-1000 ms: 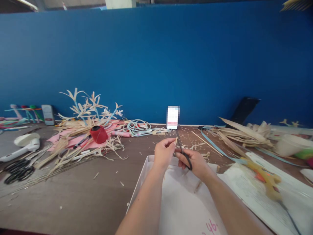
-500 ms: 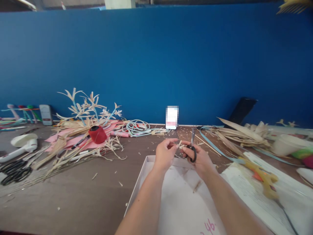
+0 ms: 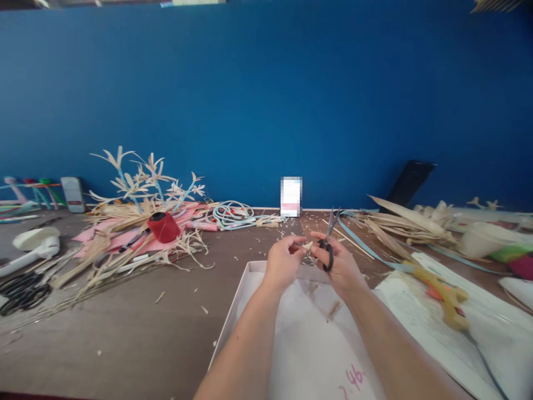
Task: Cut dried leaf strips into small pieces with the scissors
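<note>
Above the far edge of a shallow white box [image 3: 250, 289], my two hands meet over a small pale piece of dried husk [image 3: 307, 246]. My left hand [image 3: 283, 261] pinches the piece between thumb and fingertips. Black-handled scissors [image 3: 328, 253] hang on the fingers of my right hand [image 3: 342, 266], with the blades pointing up and slightly apart. The thumb and index finger of that hand also touch the husk piece. Pink handwriting marks the box floor, and a few brown scraps lie in it.
Left are a red thread spool [image 3: 164, 226], husk flowers [image 3: 135, 183], black scissors [image 3: 23, 291] and a coiled pale-blue cord [image 3: 233, 214]. A bright phone [image 3: 290, 197] leans on the blue partition [image 3: 266, 100]. Right are a yellow glue gun [image 3: 445, 297], dried husks [image 3: 412, 222] and papers [image 3: 400, 303].
The scissor blades have tilted to the right and show more apart. The husk piece is turned between my fingertips. The whole view has shifted slightly.
</note>
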Demonstrator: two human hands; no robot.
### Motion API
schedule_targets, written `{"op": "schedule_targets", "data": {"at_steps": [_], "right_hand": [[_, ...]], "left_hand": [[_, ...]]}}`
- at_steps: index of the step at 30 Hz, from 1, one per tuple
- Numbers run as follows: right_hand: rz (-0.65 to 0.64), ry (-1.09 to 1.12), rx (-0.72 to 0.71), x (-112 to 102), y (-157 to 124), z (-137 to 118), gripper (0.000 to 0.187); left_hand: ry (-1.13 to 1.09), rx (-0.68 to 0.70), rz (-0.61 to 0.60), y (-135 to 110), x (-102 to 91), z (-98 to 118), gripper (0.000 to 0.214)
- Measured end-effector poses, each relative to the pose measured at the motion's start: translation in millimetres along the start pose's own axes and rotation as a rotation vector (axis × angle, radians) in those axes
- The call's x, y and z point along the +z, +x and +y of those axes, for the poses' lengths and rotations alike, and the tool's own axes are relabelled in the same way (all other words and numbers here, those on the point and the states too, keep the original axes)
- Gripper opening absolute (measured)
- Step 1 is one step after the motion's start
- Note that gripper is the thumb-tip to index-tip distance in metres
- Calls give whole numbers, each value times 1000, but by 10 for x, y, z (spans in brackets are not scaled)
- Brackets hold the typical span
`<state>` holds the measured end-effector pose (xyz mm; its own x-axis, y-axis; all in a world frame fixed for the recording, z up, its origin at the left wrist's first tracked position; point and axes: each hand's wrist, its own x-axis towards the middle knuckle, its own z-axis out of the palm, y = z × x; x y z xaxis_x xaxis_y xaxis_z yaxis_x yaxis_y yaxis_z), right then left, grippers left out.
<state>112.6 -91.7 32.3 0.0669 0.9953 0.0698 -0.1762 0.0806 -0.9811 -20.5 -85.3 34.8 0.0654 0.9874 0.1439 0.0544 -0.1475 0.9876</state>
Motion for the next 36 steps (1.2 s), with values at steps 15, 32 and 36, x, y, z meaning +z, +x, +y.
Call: {"op": "schedule_targets", "data": {"at_steps": [15, 32, 36], "right_hand": [[19, -39, -38, -18, 17, 18, 47], [200, -34, -164, -45, 55, 48, 50], [167, -15, -157, -49, 51, 47, 51]], "left_hand": [[-119, -173, -40, 3, -12, 58, 20], [-26, -254, -106, -14, -67, 35, 11], [-64, -227, -1, 8, -74, 55, 13]]}}
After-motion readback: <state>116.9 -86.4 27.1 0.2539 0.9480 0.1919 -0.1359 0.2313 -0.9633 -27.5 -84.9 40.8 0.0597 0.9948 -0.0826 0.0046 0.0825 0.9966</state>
